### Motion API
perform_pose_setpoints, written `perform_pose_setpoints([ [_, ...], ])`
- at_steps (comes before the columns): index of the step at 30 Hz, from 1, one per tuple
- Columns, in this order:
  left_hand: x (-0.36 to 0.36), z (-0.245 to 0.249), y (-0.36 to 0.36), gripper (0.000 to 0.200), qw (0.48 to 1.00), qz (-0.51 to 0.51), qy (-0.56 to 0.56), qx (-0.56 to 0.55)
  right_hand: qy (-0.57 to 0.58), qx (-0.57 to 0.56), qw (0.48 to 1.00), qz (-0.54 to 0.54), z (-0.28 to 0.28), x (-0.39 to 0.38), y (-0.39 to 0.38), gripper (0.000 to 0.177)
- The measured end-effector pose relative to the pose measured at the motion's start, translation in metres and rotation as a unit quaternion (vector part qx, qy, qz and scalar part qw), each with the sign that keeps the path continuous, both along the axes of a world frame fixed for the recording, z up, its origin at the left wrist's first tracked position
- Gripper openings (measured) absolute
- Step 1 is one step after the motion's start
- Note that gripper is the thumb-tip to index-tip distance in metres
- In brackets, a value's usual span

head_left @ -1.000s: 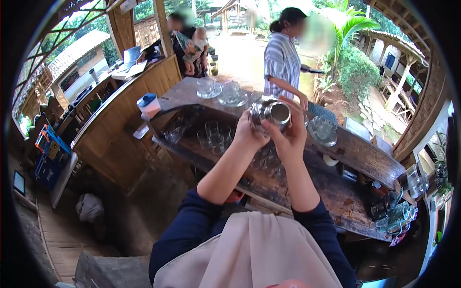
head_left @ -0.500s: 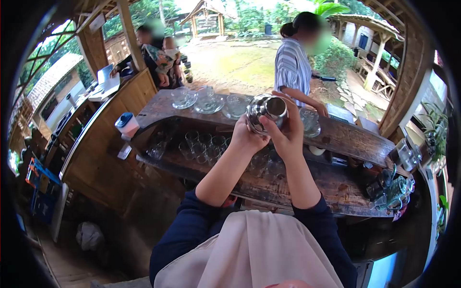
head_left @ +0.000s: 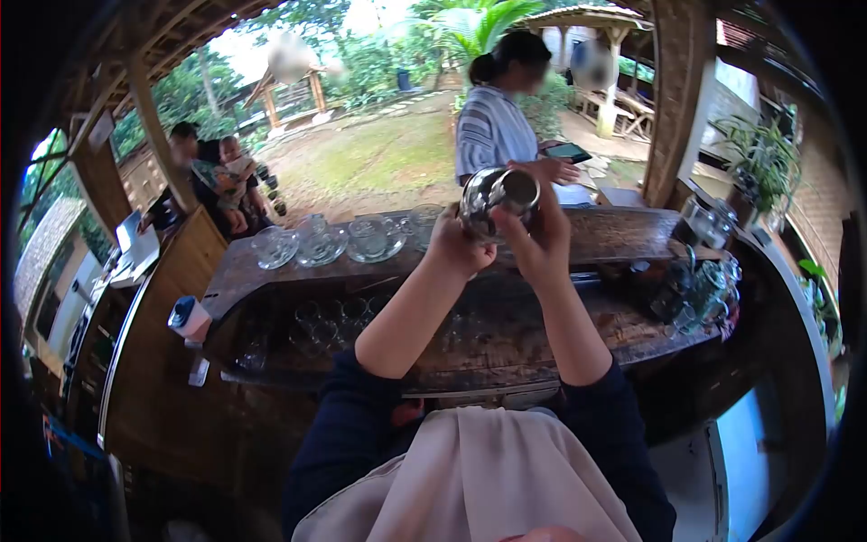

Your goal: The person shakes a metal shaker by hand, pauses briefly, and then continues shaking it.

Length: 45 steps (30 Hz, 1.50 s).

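Note:
Both my hands are raised over the wooden counter (head_left: 623,237), closed around a shiny metal cocktail shaker (head_left: 481,206). Its rounded top tilts toward me. My left hand (head_left: 459,251) wraps the shaker from the left and below, with part of its fingers hidden behind the metal. From the right, my right hand (head_left: 544,239) grips it, its thumb lying across the front. Just left of my hands, several clear glass cups on saucers (head_left: 375,240) stand in a row along the counter top.
More glasses (head_left: 316,327) sit on the shelf below. Glass jars and jugs (head_left: 703,294) crowd the right end. At the left end is a white container with a dark lid (head_left: 188,318). Beyond the counter, a person in a striped shirt (head_left: 495,131) holds a dark tablet (head_left: 567,154).
My view has swung to the right, so the counter and cups appear further left. The shaker stays in both hands. The person in stripes now has the tablet raised in front.

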<state>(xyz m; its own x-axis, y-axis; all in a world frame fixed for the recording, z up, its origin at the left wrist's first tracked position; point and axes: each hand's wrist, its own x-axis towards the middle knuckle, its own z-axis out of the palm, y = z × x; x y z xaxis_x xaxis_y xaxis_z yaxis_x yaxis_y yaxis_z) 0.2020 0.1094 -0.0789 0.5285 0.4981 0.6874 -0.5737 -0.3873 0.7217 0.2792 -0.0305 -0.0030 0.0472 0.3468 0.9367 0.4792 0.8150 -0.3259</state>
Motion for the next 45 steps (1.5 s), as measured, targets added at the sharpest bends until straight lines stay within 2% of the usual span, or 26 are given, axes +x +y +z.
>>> perform_pose_setpoints([
  [1, 0.007, 0.018, -0.010, 0.051, 0.998, -0.003, -0.027, 0.056, 0.027, 0.019, 0.999, -0.017, 0.010, 0.003, -0.009, 0.042],
  [2, 0.002, 0.034, -0.019, 0.049, 0.973, -0.217, -0.063, -0.038, 0.053, 0.045, 0.997, -0.034, 0.025, 0.006, -0.018, 0.038],
  [4, -0.023, 0.119, -0.088, 0.044, 0.737, -0.577, -0.086, -0.340, -0.146, 0.187, 0.967, -0.088, 0.043, 0.001, -0.061, 0.036],
  [7, -0.016, 0.113, -0.084, 0.042, 0.912, -0.382, -0.125, -0.081, -0.312, 0.290, 0.900, -0.090, 0.052, 0.000, -0.105, 0.039],
  [8, -0.019, 0.128, -0.095, 0.040, 0.866, -0.418, -0.094, -0.259, -0.316, 0.291, 0.892, -0.140, 0.050, 0.008, -0.101, 0.041],
  [12, 0.036, 0.138, -0.064, 0.033, 0.905, -0.330, 0.008, -0.270, -0.296, 0.276, 0.886, -0.229, 0.057, 0.059, -0.076, 0.039],
  [13, 0.056, 0.120, -0.054, 0.031, 0.958, -0.278, -0.031, -0.058, -0.160, 0.270, 0.931, -0.186, 0.063, 0.060, -0.057, 0.041],
  [14, 0.077, 0.105, -0.032, 0.035, 0.966, -0.235, 0.015, -0.103, -0.005, 0.032, 0.982, -0.185, 0.068, 0.058, -0.066, 0.047],
  [15, 0.093, 0.096, -0.020, 0.040, 0.968, -0.189, 0.063, -0.151, 0.144, -0.011, 0.988, -0.061, 0.065, 0.067, -0.059, 0.052],
  [16, 0.089, 0.117, -0.042, 0.035, 0.846, -0.351, 0.005, -0.401, 0.015, 0.071, 0.985, -0.156, 0.074, 0.067, -0.075, 0.050],
  [17, 0.079, 0.137, -0.063, 0.035, 0.846, -0.357, 0.006, -0.395, -0.116, 0.155, 0.950, -0.246, 0.085, 0.066, -0.095, 0.048],
  [19, 0.055, 0.159, -0.106, 0.038, 0.843, -0.473, -0.038, -0.251, -0.239, 0.256, 0.910, -0.223, 0.089, 0.052, -0.128, 0.039],
  [23, 0.065, 0.173, -0.140, 0.048, 0.864, -0.464, -0.193, 0.042, -0.342, 0.382, 0.840, -0.176, 0.082, 0.048, -0.156, 0.044],
  [25, 0.093, 0.179, -0.124, 0.047, 0.890, -0.439, -0.118, -0.033, -0.376, 0.421, 0.809, -0.162, 0.084, 0.064, -0.157, 0.046],
  [27, 0.118, 0.172, -0.114, 0.035, 0.904, -0.411, -0.007, -0.120, -0.247, 0.288, 0.860, -0.341, 0.095, 0.112, -0.135, 0.038],
  [29, 0.154, 0.160, -0.108, 0.032, 0.855, -0.301, 0.079, -0.414, 0.028, 0.054, 0.967, -0.246, 0.100, 0.113, -0.123, 0.043],
  [31, 0.169, 0.150, -0.108, 0.033, 0.846, -0.329, 0.099, -0.408, 0.082, -0.007, 0.968, -0.237, 0.106, 0.106, -0.138, 0.040],
  [33, 0.152, 0.164, -0.132, 0.035, 0.752, -0.640, -0.018, -0.158, -0.221, 0.289, 0.880, -0.304, 0.108, 0.084, -0.172, 0.032],
  [35, 0.123, 0.181, -0.173, 0.046, 0.831, -0.508, -0.067, -0.217, -0.260, 0.371, 0.847, -0.278, 0.103, 0.095, -0.158, 0.030],
  [37, 0.129, 0.186, -0.182, 0.045, 0.829, -0.501, -0.235, 0.082, -0.335, 0.524, 0.756, -0.203, 0.097, 0.111, -0.143, 0.027],
  [38, 0.134, 0.191, -0.175, 0.044, 0.837, -0.513, -0.186, 0.038, -0.368, 0.593, 0.698, -0.161, 0.096, 0.116, -0.143, 0.026],
  [39, 0.147, 0.197, -0.165, 0.045, 0.896, -0.429, -0.106, -0.044, -0.413, 0.397, 0.789, -0.222, 0.106, 0.119, -0.193, 0.029],
  [40, 0.166, 0.200, -0.154, 0.043, 0.874, -0.471, -0.052, -0.111, -0.341, 0.314, 0.819, -0.340, 0.102, 0.138, -0.183, 0.036],
  [41, 0.185, 0.196, -0.145, 0.041, 0.843, -0.507, 0.003, -0.177, -0.271, 0.347, 0.852, -0.284, 0.115, 0.152, -0.170, 0.042],
  [43, 0.210, 0.180, -0.139, 0.035, 0.881, -0.316, 0.086, -0.341, -0.205, 0.236, 0.883, -0.350, 0.118, 0.161, -0.174, 0.045],
  [45, 0.216, 0.162, -0.136, 0.033, 0.852, -0.401, 0.093, -0.325, 0.041, -0.045, 0.966, -0.253, 0.112, 0.169, -0.174, 0.046],
])
